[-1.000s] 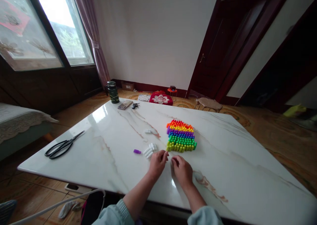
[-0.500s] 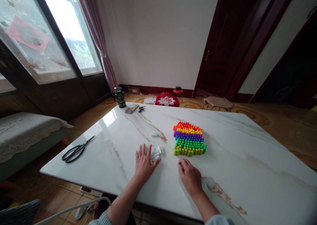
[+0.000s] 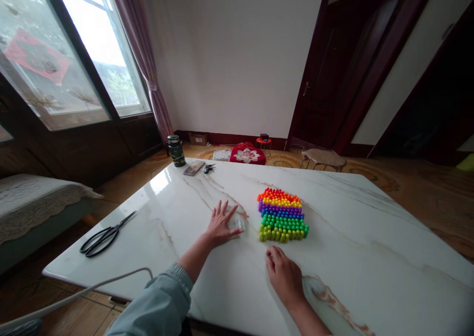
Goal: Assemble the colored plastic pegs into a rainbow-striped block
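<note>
My left hand (image 3: 221, 223) lies over a small group of whitish, glossy pieces (image 3: 239, 223), fingers spread wide. Its palm and fingers hide part of that group, so the pieces' exact shape is hard to make out. My right hand (image 3: 283, 271) rests on the marble-patterned table (image 3: 348, 277) with its fingers curled in; whatever may be inside them is hidden. Just beyond it stands a block of small round-topped coloured pieces (image 3: 282, 215), packed in bands of red, orange, yellow, purple, blue, green and olive green.
Black-handled scissors (image 3: 107, 235) lie at the table's left. Along the far left edge are a camouflage flask (image 3: 176, 151), a phone (image 3: 194, 168) and keys (image 3: 209, 168). A pale cable (image 3: 92, 287) crosses the near left corner. Beyond the table are a red cushioned seat (image 3: 247, 155) and a round stool (image 3: 324, 158).
My left hand has moved forward and spread over the whitish pieces, covering more of them, including the area of the farther one. My right hand stays in nearly the same place. The view has shifted slightly.
</note>
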Tool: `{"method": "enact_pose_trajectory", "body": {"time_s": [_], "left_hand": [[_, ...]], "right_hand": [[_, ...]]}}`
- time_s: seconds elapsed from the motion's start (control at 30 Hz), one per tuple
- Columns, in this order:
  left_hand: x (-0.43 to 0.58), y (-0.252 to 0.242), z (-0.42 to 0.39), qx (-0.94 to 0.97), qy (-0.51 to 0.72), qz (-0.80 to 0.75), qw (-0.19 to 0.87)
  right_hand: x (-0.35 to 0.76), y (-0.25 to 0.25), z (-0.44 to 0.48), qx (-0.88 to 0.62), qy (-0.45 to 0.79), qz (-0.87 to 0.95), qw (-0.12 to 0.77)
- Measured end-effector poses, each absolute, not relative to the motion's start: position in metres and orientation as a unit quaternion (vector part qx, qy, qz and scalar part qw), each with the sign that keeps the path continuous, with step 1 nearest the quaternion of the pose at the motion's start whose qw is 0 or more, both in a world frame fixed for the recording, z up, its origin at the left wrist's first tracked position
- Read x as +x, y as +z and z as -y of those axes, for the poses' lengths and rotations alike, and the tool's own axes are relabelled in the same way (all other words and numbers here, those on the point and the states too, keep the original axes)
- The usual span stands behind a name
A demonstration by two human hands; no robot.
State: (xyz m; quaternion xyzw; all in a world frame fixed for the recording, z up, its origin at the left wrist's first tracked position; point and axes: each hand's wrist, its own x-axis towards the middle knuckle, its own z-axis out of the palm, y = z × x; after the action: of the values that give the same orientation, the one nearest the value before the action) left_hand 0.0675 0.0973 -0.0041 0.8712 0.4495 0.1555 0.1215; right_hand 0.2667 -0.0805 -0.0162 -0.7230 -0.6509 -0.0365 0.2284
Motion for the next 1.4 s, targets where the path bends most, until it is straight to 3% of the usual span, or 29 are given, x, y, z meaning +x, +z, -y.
{"method": "enact_pose_trajectory", "body": {"time_s": [0.4, 0.7, 1.07, 1.23, 1.3, 1.4], "left_hand": [[0.084, -0.01, -0.032, 0.867, 0.307, -0.357, 0.164], [0.087, -0.003, 0.005, 0.878, 0.263, -0.31, 0.253], [0.1, -0.011, 0.002, 0.852, 0.279, -0.385, 0.218], [0.109, -0.012, 0.005, 0.832, 0.283, -0.434, 0.201], [0.11, -0.011, 0.005, 0.83, 0.277, -0.44, 0.202], [0.109, -0.009, 0.005, 0.831, 0.272, -0.442, 0.202]], "right_hand": [[0.266, -0.011, 0.081, -0.728, -0.026, 0.647, 0.225], [0.264, -0.008, 0.086, -0.586, 0.071, 0.756, 0.282], [0.264, -0.011, 0.09, -0.628, 0.055, 0.665, 0.4], [0.285, -0.006, 0.09, -0.647, 0.211, 0.459, 0.571], [0.301, -0.005, 0.089, -0.653, 0.292, 0.405, 0.57], [0.329, -0.005, 0.086, -0.682, 0.371, 0.4, 0.487]]}}
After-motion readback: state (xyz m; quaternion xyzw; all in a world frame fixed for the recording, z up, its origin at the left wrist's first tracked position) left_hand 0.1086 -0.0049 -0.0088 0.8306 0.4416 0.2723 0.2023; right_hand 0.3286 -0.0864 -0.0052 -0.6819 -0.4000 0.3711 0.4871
